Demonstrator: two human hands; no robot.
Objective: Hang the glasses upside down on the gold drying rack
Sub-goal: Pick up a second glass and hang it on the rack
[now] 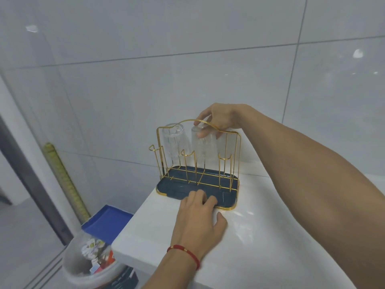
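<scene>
The gold drying rack point(237, 155) stands on a dark blue tray point(166, 187) near the far edge of a white counter. Two clear ribbed glasses hang upside down on its back prongs: one at the left point(174, 142), one in the middle point(203, 149). My right hand point(218, 119) reaches over the rack's top and grips the base of the middle glass. My left hand point(200, 217) rests on the tray's front rim with fingers spread, holding nothing. A third glass behind the rack at the right is too faint to confirm.
The white counter point(260, 236) ends at a left edge. Below it on the floor sit a blue lid point(108, 222) and a clear plastic tub point(87, 261) with small items. A grey tiled wall stands close behind the rack.
</scene>
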